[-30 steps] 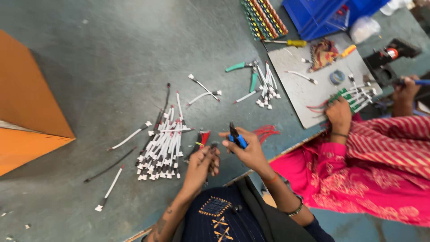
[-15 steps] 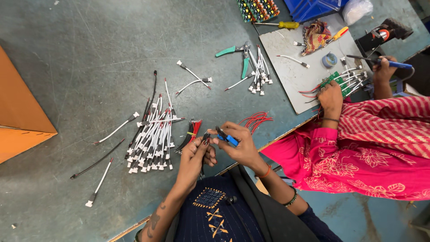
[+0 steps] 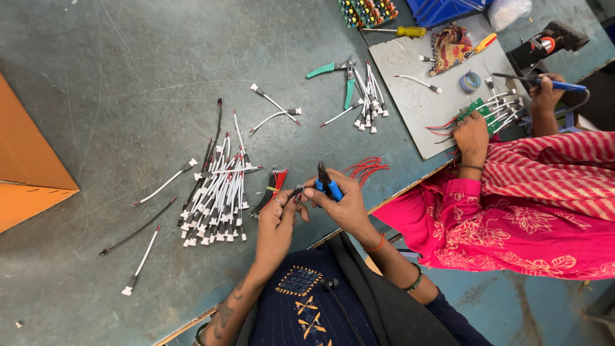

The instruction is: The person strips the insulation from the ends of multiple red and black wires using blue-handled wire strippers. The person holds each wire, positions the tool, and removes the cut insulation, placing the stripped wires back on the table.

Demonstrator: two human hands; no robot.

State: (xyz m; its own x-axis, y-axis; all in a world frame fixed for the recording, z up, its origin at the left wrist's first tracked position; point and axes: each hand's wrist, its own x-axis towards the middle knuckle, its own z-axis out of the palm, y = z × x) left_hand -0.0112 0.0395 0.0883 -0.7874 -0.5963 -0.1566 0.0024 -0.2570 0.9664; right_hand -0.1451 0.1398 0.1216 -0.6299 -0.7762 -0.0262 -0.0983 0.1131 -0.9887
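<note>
Careful: your right hand [image 3: 343, 198] squeezes the blue cutters [image 3: 327, 182] shut-fisted, and your left hand [image 3: 280, 211] pinches the small wire [image 3: 296, 191] at their tip. A slip might nick your fingertips.

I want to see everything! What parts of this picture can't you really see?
Head view:
- Wire piece at the left hand: hidden by fingers.
- Blue-handled cutters: handles covered by the right hand.
- Orange box: cut off at the left edge.
- Green circuit board: partly under a co-worker's hand.
</note>
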